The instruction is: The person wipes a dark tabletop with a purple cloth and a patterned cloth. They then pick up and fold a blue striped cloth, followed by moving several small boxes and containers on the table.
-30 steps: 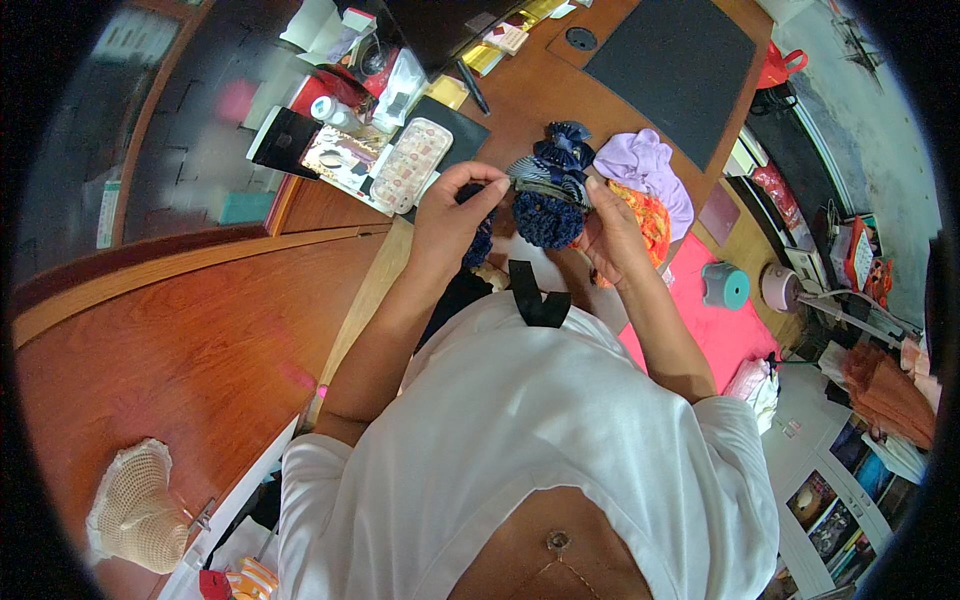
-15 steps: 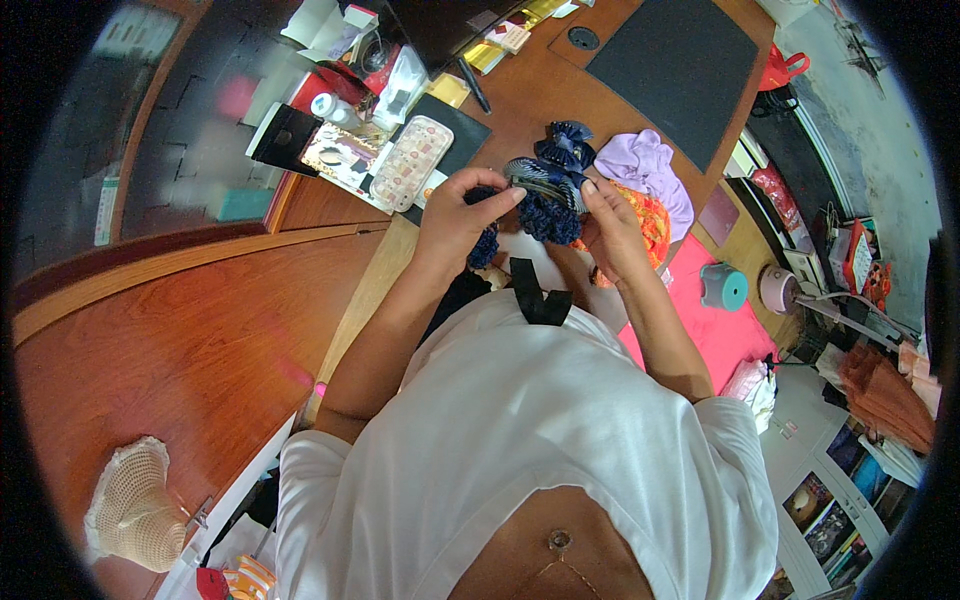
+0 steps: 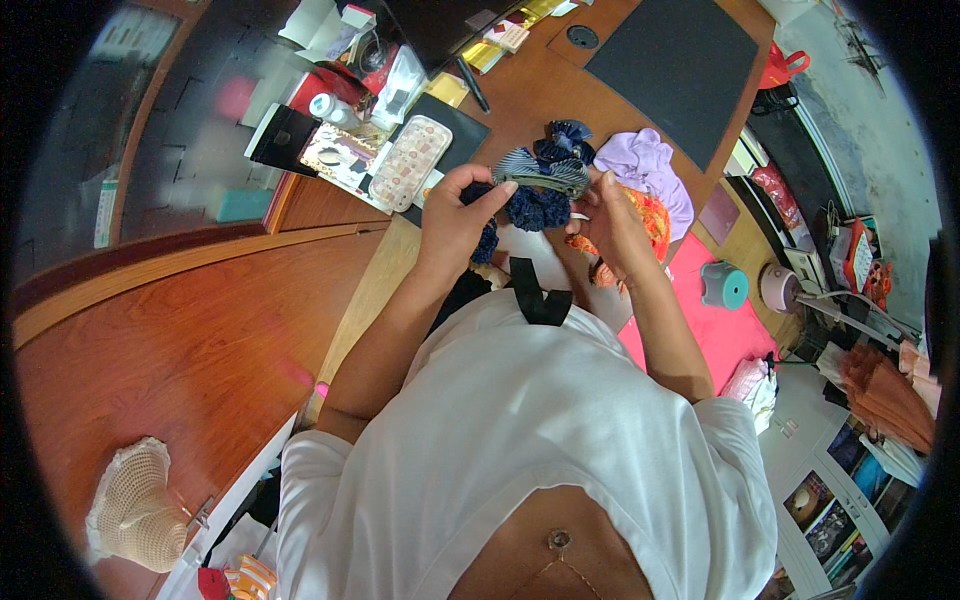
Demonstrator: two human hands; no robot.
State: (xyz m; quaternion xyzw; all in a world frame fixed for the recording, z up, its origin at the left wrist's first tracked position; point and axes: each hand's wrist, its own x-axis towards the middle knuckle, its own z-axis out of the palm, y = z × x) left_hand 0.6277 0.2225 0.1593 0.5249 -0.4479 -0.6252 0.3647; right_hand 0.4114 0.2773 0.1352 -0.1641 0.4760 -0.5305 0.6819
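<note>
A dark blue striped bow hair clip (image 3: 530,165) is held up between my two hands, its metal clasp side showing. My left hand (image 3: 450,222) pinches its left end between thumb and fingers. At the right end, my right hand (image 3: 618,232) has its thumb against the clip, with the other fingers curled below and partly hidden. A fluffy navy scrunchie (image 3: 538,210) shows just under the clip, and a shiny navy scrunchie (image 3: 566,140) lies beyond it. To the right are a lilac scrunchie (image 3: 645,165) and an orange patterned cloth piece (image 3: 655,222), partly covered by my right hand.
On the brown desk (image 3: 545,85) are a dark mat (image 3: 675,75), a patterned pencil case (image 3: 412,160), a white bottle (image 3: 330,108) and a black pen (image 3: 473,85). A teal stool (image 3: 724,287) stands at the right, near a pink surface (image 3: 690,320).
The hair clip has turned so that its clasp side lies more level and faces me. My right fingers have shifted and curled lower near its right end.
</note>
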